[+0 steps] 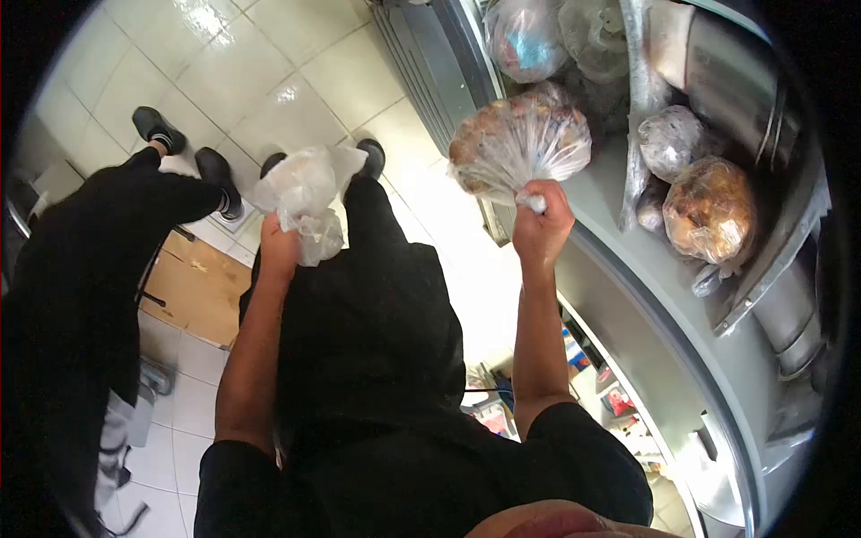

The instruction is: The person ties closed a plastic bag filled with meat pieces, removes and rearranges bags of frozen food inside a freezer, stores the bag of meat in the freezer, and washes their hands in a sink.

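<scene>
My right hand [543, 220] is closed around the gathered neck of a clear plastic bag [529, 143] full of brownish food. That bag hangs at the edge of an open fridge-like compartment. On the other side, my left hand [277, 244] grips a whitish, crumpled plastic bag [309, 184] in front of my legs. What the whitish bag contains, if anything, I cannot make out. Inside the compartment lie another clear bag of orange-brown food [710, 211] and a smaller wrapped bundle [671, 142].
More filled plastic bags [525, 40] lie at the compartment's far end, near a metal container [731, 72]. A person in black clothing [76, 269] stands at my left. A brown board [193, 287] is low beside them, over the tiled floor [269, 54].
</scene>
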Motion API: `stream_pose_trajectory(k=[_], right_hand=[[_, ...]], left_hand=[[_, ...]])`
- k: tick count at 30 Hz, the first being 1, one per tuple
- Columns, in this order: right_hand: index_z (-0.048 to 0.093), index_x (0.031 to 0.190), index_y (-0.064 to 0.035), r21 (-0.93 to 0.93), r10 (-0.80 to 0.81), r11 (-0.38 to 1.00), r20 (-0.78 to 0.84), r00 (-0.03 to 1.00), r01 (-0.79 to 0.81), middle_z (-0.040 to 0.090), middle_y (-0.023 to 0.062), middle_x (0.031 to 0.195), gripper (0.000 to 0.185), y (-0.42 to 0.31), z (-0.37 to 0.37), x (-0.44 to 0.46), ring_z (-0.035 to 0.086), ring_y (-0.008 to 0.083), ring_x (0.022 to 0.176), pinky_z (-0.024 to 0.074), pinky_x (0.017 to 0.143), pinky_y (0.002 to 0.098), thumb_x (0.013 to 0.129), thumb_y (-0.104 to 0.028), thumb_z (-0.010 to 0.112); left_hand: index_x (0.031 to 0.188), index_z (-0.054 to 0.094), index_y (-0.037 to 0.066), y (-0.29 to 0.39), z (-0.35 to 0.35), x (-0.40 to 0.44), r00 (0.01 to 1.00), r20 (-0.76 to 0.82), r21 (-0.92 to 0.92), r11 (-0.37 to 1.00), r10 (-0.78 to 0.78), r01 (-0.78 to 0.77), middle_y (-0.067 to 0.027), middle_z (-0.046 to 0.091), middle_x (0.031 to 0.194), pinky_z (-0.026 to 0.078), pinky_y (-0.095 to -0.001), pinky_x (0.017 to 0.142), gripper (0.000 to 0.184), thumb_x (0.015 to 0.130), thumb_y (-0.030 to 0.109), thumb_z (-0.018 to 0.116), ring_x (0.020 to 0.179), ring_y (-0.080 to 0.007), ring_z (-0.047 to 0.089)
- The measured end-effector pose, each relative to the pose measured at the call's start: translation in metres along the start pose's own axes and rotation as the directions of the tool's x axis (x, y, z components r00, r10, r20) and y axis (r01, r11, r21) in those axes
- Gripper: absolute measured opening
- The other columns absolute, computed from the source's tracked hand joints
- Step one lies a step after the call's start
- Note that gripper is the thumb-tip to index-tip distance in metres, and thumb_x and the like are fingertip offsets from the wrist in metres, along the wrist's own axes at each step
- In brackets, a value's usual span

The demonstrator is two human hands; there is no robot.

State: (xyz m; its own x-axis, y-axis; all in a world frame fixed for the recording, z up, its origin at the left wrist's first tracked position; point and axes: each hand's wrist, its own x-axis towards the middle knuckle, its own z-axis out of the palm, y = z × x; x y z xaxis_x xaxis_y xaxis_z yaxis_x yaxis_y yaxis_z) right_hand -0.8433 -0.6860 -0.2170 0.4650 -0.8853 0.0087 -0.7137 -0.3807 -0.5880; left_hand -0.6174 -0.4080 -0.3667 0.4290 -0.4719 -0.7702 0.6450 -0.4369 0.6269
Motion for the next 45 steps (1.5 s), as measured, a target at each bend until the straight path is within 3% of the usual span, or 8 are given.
stream_pose_trajectory(k=[9, 15, 16, 17, 22, 25, 28, 45], right_hand=[[0.062, 0.081, -0.0042, 0.244, 0.460, 0.809, 0.303, 0.834, -0.535, 0.060, -0.0015, 0.080, 0.018, -0.029, 0.020, -0.056, 0.055, 0.0086, 0.081, 0.0439, 0.077, 0.0236, 0.071, 0.008, 0.072], [0.065, 0.078, -0.0070, 0.380, 0.508, 0.718, 0.287, 0.812, -0.584, 0.060, -0.0005, 0.070, 0.015, -0.003, 0.037, 0.022, 0.054, 0.0098, 0.066, 0.0450, 0.061, 0.0268, 0.071, 0.002, 0.075], [0.067, 0.079, -0.0083, 0.214, 0.261, 0.935, 0.121, 0.958, -0.282, 0.063, -0.0003, 0.072, 0.015, -0.008, 0.014, 0.055, 0.057, 0.0092, 0.066, 0.0470, 0.062, 0.0268, 0.072, 0.003, 0.074], [0.067, 0.081, -0.0065, 0.437, 0.355, 0.845, -0.028, 0.934, -0.308, 0.065, 0.0010, 0.075, 0.013, -0.027, -0.004, 0.081, 0.057, 0.0097, 0.067, 0.0480, 0.063, 0.0261, 0.075, 0.004, 0.072], [0.067, 0.089, 0.0007, 0.217, 0.090, 0.975, -0.552, 0.829, 0.039, 0.068, 0.0059, 0.078, 0.010, -0.004, 0.009, 0.132, 0.062, 0.0167, 0.071, 0.0500, 0.069, 0.0291, 0.079, 0.002, 0.069], [0.061, 0.118, 0.0023, 0.068, 0.097, 0.995, -0.441, 0.892, -0.074, 0.059, 0.0264, 0.124, 0.044, 0.057, 0.082, 0.145, 0.062, 0.0360, 0.105, 0.0520, 0.086, 0.0386, 0.077, -0.008, 0.073], [0.057, 0.126, 0.0017, -0.113, -0.023, 0.993, -0.426, 0.905, -0.028, 0.048, 0.0281, 0.135, 0.058, 0.064, 0.111, 0.164, 0.055, 0.0406, 0.116, 0.0481, 0.095, 0.0428, 0.074, -0.013, 0.076], [0.063, 0.109, 0.0061, -0.296, -0.235, 0.953, -0.575, 0.784, 0.068, 0.068, 0.0225, 0.101, 0.032, 0.177, 0.084, 0.281, 0.066, 0.0331, 0.093, 0.0518, 0.084, 0.0385, 0.081, -0.011, 0.064]], left_hand=[[0.106, 0.067, 0.000, 0.056, -0.003, -0.035, 0.991, -0.085, -0.047, 0.994, -0.103, 0.099, -0.0058, 0.068, 0.096, 0.051, -0.0299, 0.074, 0.025, 0.084, 0.001, 0.055, 0.085, -0.0160, 0.064], [0.108, 0.066, -0.002, 0.075, -0.028, -0.058, 0.985, -0.166, 0.002, 0.999, -0.047, 0.048, -0.0070, 0.068, 0.097, 0.051, -0.0302, 0.073, 0.030, 0.084, 0.000, 0.048, 0.085, -0.0179, 0.064], [0.108, 0.066, -0.002, 0.076, -0.033, -0.061, 0.983, -0.181, 0.020, 0.999, -0.023, 0.027, -0.0069, 0.068, 0.096, 0.050, -0.0302, 0.073, 0.030, 0.084, -0.001, 0.048, 0.085, -0.0178, 0.064], [0.108, 0.066, -0.001, 0.077, -0.038, -0.062, 0.981, -0.196, 0.036, 0.999, 0.001, 0.006, -0.0068, 0.068, 0.095, 0.050, -0.0302, 0.073, 0.031, 0.084, -0.001, 0.047, 0.084, -0.0177, 0.064], [0.104, 0.066, 0.000, 0.046, -0.075, -0.056, 0.982, -0.190, -0.022, 0.999, 0.023, -0.028, -0.0055, 0.067, 0.091, 0.049, -0.0297, 0.070, 0.031, 0.081, -0.001, 0.046, 0.080, -0.0168, 0.062], [0.103, 0.066, 0.000, 0.047, -0.075, -0.056, 0.975, -0.221, -0.054, 0.998, 0.031, -0.044, -0.0052, 0.066, 0.089, 0.048, -0.0290, 0.067, 0.031, 0.080, -0.001, 0.046, 0.078, -0.0166, 0.061], [0.103, 0.066, 0.000, 0.035, -0.081, -0.050, 0.973, -0.232, -0.071, 0.997, -0.007, -0.009, -0.0052, 0.065, 0.088, 0.047, -0.0281, 0.065, 0.031, 0.079, 0.000, 0.046, 0.076, -0.0161, 0.061], [0.100, 0.068, -0.002, 0.008, -0.025, -0.032, 0.991, -0.086, -0.002, 0.995, -0.103, 0.103, -0.0079, 0.069, 0.093, 0.050, -0.0304, 0.073, 0.030, 0.078, -0.002, 0.048, 0.083, -0.0183, 0.064]])
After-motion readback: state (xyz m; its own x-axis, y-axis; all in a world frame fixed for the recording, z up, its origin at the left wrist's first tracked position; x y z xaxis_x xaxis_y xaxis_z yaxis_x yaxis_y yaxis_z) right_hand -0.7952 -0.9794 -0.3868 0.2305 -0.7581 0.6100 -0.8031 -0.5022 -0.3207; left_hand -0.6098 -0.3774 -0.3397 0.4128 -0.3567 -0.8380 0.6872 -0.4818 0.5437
